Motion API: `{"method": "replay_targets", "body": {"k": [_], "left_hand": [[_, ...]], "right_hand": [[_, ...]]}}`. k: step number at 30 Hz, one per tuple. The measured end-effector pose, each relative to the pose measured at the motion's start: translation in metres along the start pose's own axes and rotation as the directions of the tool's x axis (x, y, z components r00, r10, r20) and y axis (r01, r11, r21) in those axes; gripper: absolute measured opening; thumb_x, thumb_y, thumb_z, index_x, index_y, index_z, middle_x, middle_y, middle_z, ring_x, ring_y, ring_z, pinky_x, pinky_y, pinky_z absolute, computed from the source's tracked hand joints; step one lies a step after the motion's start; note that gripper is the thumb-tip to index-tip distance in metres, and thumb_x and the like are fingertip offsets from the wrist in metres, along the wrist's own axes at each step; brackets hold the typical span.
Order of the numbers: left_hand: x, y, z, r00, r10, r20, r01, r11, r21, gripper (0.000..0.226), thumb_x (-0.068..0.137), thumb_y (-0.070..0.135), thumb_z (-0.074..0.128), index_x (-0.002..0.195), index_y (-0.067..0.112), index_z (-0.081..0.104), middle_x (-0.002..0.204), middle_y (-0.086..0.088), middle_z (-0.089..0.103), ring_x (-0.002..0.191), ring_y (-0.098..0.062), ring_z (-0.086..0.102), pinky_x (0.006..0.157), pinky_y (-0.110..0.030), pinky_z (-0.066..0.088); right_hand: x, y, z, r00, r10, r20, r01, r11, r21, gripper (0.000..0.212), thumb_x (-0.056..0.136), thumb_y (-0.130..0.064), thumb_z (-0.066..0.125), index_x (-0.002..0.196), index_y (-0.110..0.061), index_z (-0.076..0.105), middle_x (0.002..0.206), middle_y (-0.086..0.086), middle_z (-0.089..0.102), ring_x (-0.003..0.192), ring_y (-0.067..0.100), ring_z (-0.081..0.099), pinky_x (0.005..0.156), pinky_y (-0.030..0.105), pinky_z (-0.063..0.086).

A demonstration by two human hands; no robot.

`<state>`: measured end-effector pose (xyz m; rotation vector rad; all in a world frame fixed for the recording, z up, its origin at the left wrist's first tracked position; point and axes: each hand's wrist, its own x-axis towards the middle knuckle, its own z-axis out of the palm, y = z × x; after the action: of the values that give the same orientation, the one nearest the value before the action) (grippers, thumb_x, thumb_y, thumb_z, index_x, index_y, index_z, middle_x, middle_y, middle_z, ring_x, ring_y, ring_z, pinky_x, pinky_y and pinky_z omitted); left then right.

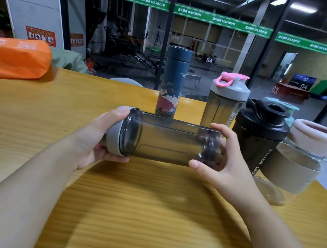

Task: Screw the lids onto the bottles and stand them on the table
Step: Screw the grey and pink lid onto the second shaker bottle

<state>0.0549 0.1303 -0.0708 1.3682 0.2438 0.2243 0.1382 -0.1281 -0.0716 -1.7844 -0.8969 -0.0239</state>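
- I see a gym hall behind glass walls with green banners, and in front of it a wooden table (34,119) that carries everything.
- Above the table I see a smoky clear bottle (169,139) held on its side, clear of the wood, between both hands.
- My view shows the left hand (95,142) wrapped around the grey lid (115,136) at the bottle's left end, thumb on top, fingers (116,158) curled underneath.
- The right hand (224,163) grips the bottle's base, thumb in front and fingers (220,129) over the far side.
- Just beyond the hands stand a dark blue flask (173,81) and a grey bottle with a pink-tabbed lid (226,98), both upright and capped.
- To the right of the right hand stands a black bottle (258,136), lid on, and beside it a glass bottle with a beige sleeve (301,162) and pink cap, leaning.
- A teal lid (291,111) peeks out behind the black one; I cannot tell what it sits on.
- Far left of the left hand lies an orange bag (11,58).
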Motion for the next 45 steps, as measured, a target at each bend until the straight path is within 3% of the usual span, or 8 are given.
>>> {"method": "replay_targets", "body": {"k": [10,14,22,26,32,38,42,45], "left_hand": [[-0.002,-0.001,0.007,0.97,0.24,-0.034,-0.235,0.966,0.11,0.072,0.049,0.056,0.07,0.117,0.036,0.056,0.106,0.004,0.064,0.078,-0.014,0.067,0.056,-0.038,0.055],[-0.004,0.0,0.009,0.92,0.391,-0.005,-0.383,0.903,0.195,0.082,0.039,0.063,0.081,0.114,0.042,0.055,0.112,0.007,0.061,0.097,-0.012,0.061,0.071,-0.027,0.049],[0.0,-0.001,0.009,0.943,0.332,-0.026,-0.324,0.934,0.151,0.074,0.049,0.054,0.075,0.119,0.04,0.054,0.11,0.007,0.063,0.091,-0.014,0.064,0.062,-0.034,0.056],[0.0,-0.001,0.007,0.989,0.144,-0.031,-0.141,0.987,0.072,0.071,0.053,0.059,0.069,0.118,0.033,0.059,0.105,-0.004,0.065,0.075,-0.019,0.067,0.06,-0.043,0.056],[0.001,-0.001,0.006,0.996,0.077,-0.044,-0.075,0.996,0.043,0.069,0.051,0.063,0.069,0.109,0.027,0.064,0.093,-0.006,0.068,0.069,-0.018,0.068,0.06,-0.042,0.056],[0.0,-0.001,0.009,0.982,0.184,-0.038,-0.18,0.98,0.089,0.071,0.054,0.06,0.069,0.118,0.032,0.057,0.104,-0.003,0.065,0.075,-0.018,0.068,0.061,-0.044,0.057],[-0.003,-0.001,0.013,0.924,0.383,-0.026,-0.371,0.909,0.187,0.068,0.051,0.053,0.07,0.117,0.04,0.054,0.109,0.008,0.062,0.091,-0.008,0.064,0.067,-0.03,0.054],[-0.005,0.0,0.015,0.871,0.492,0.0,-0.481,0.853,0.202,0.073,0.05,0.048,0.069,0.119,0.034,0.051,0.109,0.012,0.06,0.091,0.006,0.061,0.072,-0.014,0.049]], "right_hand": [[0.005,0.006,0.003,0.955,0.293,0.044,-0.295,0.953,0.064,0.053,0.073,-0.061,0.062,0.115,-0.033,0.05,0.096,-0.002,0.064,0.058,0.014,0.06,0.058,0.031,0.053],[0.008,0.013,0.005,0.898,0.433,0.072,-0.439,0.893,0.1,0.099,0.063,-0.079,0.051,0.135,-0.012,0.042,0.089,0.011,0.064,0.052,0.019,0.056,0.047,0.029,0.046],[0.008,0.01,0.011,0.922,0.385,0.048,-0.384,0.888,0.254,0.086,0.068,-0.07,0.062,0.137,-0.024,0.039,0.115,0.007,0.061,0.066,0.018,0.067,0.059,0.03,0.053],[0.003,0.007,0.007,0.984,0.175,-0.021,-0.174,0.984,0.043,0.077,0.066,-0.065,0.071,0.132,-0.057,0.031,0.122,-0.018,0.051,0.1,0.006,0.063,0.08,0.032,0.056],[0.002,0.005,0.007,0.993,0.109,-0.053,-0.111,0.993,-0.035,0.075,0.061,-0.066,0.064,0.129,-0.059,0.033,0.12,-0.019,0.053,0.088,0.009,0.066,0.079,0.034,0.055],[0.004,0.001,0.008,0.967,0.238,-0.092,-0.231,0.97,0.081,0.044,0.07,-0.069,0.064,0.107,-0.051,0.05,0.092,-0.009,0.064,0.056,0.008,0.057,0.051,0.019,0.044],[0.008,0.008,0.011,0.868,0.496,0.019,-0.49,0.849,0.197,0.086,0.062,-0.086,0.049,0.121,-0.024,0.055,0.112,0.005,0.064,0.044,0.016,0.054,0.04,0.023,0.041],[0.01,0.01,0.011,0.833,0.545,0.092,-0.55,0.798,0.248,0.089,0.054,-0.086,0.049,0.12,-0.025,0.058,0.119,0.005,0.064,0.045,0.018,0.055,0.041,0.023,0.042]]}}
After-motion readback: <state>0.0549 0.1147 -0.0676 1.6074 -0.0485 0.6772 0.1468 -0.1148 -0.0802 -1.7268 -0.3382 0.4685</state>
